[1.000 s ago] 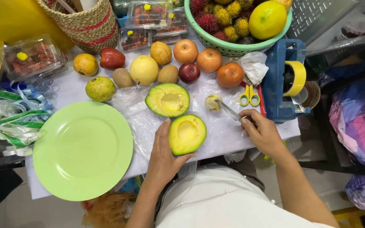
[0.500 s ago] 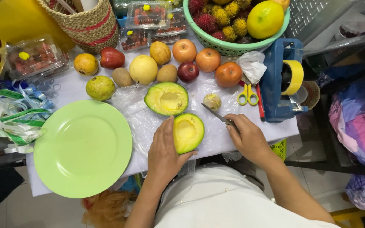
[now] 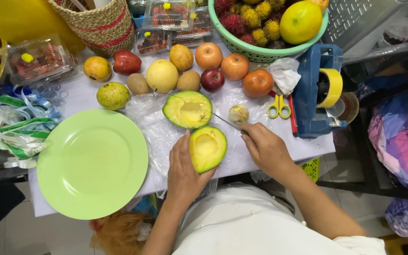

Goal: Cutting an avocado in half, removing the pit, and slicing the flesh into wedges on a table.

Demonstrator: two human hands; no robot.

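Avocado half (image 3: 207,148), cupped cut-face-up in the left hand (image 3: 183,171) at the table's six o'clock edge, could slip as the right hand (image 3: 266,150), closed around a knife (image 3: 227,122), brings the blade near those fingers.

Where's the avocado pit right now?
In the head view the avocado pit lies on the clear plastic sheet, just right of the upper avocado half, left of the yellow scissors, near the knife.

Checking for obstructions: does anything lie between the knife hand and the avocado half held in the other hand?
Nothing visible does. The right hand holds a knife just beside the avocado half cupped by the left hand; only bare plastic sheet lies between.
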